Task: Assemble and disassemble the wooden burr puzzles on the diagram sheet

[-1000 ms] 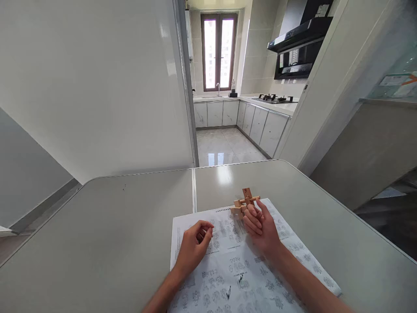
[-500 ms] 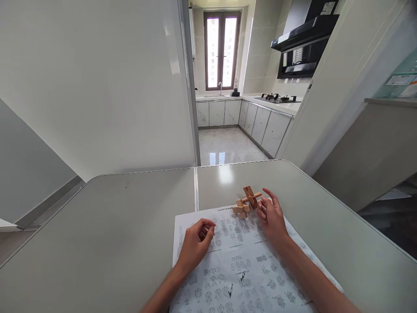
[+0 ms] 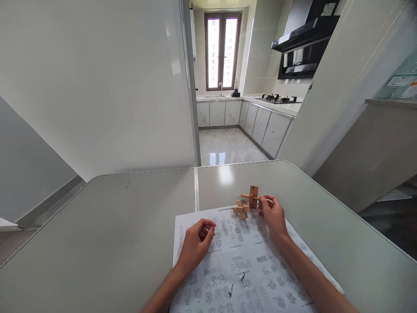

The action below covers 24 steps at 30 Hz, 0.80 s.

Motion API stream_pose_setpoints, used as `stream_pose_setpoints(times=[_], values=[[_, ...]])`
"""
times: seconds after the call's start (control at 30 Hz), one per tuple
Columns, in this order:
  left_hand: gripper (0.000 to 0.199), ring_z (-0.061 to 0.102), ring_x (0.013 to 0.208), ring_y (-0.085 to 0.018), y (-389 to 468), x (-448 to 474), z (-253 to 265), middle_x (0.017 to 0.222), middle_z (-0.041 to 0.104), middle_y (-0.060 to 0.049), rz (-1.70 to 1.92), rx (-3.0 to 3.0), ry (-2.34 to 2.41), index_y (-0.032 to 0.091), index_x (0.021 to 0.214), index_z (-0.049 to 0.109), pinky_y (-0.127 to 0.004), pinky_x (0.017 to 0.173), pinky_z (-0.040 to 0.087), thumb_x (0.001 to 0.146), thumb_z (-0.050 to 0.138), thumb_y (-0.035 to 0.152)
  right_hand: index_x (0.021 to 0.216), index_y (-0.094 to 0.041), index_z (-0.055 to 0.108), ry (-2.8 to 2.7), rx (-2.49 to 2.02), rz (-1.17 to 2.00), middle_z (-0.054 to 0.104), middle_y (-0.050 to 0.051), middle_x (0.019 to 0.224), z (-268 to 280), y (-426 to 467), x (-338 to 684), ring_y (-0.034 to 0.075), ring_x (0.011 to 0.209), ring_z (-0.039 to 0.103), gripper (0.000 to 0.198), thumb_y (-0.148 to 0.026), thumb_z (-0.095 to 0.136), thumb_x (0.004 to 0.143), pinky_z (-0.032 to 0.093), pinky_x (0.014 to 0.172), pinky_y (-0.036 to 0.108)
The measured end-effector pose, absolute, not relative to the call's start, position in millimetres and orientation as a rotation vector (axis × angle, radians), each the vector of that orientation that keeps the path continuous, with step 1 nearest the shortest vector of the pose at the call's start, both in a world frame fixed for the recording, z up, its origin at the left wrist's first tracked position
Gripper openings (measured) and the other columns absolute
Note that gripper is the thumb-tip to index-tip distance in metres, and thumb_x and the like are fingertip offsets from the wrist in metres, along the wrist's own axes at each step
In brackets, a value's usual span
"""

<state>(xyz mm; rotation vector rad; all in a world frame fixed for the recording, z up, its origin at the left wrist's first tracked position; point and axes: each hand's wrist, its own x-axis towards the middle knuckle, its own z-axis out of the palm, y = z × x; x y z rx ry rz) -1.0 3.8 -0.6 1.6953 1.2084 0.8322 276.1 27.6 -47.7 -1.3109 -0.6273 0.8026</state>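
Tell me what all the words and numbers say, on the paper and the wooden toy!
Printed sheet: rows of small diagrams and lines of print, all too small to read.
Wooden puzzle, held by the right hand: one dark mark on its upright block, too blurred to read.
Paper on the glass ledge: blurred, unreadable.

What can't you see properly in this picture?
- Head view: the left hand is curled, so its palm is hidden.
- The printed sheet has drawings too small to read, and the bottom edge cuts it off.
- The right hand covers one end of the wooden puzzle.
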Motion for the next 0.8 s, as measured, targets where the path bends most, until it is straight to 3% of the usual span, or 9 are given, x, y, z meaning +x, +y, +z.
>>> stream_pose_setpoints(times=[0.27,0.47,0.57,0.63,0.7,0.8], values=[[0.029,0.051,0.063,-0.013,4,-1,-2,0.076,0.064,0.000,0.847,1.706,1.206,0.020,0.096,0.069,-0.025,0.058,0.038,0.096,0.057,0.046,0.104,-0.025,0.060,-0.811,-1.318,0.549,0.065,0.001,0.096,-24,13,258,0.011,0.057,0.055,0.040,-0.061,0.069,0.090,0.045,0.047,0.023],[0.030,0.050,0.061,-0.013,1,-1,-1,0.079,0.062,0.000,0.837,1.746,1.220,0.021,0.098,0.067,-0.026,0.058,0.039,0.099,0.054,0.049,0.094,-0.025,0.057,-1.016,-1.192,0.688,0.059,-0.003,0.076,-14,-6,234,0.013,0.058,0.053,0.034,-0.056,0.070,0.092,0.045,0.052,0.025],[0.028,0.059,0.077,-0.016,-1,-2,1,0.099,0.066,-0.004,0.912,1.789,1.202,0.023,0.108,0.063,-0.029,0.070,0.050,0.097,0.059,0.048,0.089,-0.025,0.055,-1.152,-1.143,0.830,0.054,-0.004,0.069,-13,-15,219,0.014,0.058,0.052,0.032,-0.053,0.069,0.094,0.045,0.054,0.026],[0.040,0.062,0.101,-0.022,-2,-3,1,0.120,0.064,-0.008,0.976,1.808,1.154,0.025,0.124,0.057,-0.037,0.091,0.052,0.092,0.068,0.045,0.087,-0.025,0.055,-1.249,-1.126,0.895,0.055,-0.003,0.072,-12,-21,211,0.014,0.060,0.052,0.032,-0.052,0.069,0.095,0.045,0.056,0.027],[0.067,0.058,0.120,-0.027,-3,-4,2,0.134,0.058,-0.010,0.989,1.813,1.086,0.029,0.140,0.047,-0.046,0.106,0.047,0.083,0.080,0.043,0.086,-0.025,0.055,-1.331,-1.105,0.970,0.056,-0.002,0.074,-11,-25,204,0.014,0.059,0.051,0.032,-0.052,0.068,0.095,0.044,0.056,0.028],[0.092,0.055,0.127,-0.031,-6,-5,1,0.141,0.055,-0.010,0.910,1.806,0.968,0.033,0.148,0.040,-0.050,0.110,0.046,0.071,0.091,0.040,0.086,-0.025,0.055,-1.395,-1.074,1.080,0.054,-0.003,0.070,-12,-27,200,0.014,0.057,0.050,0.034,-0.055,0.068,0.094,0.043,0.055,0.028]])
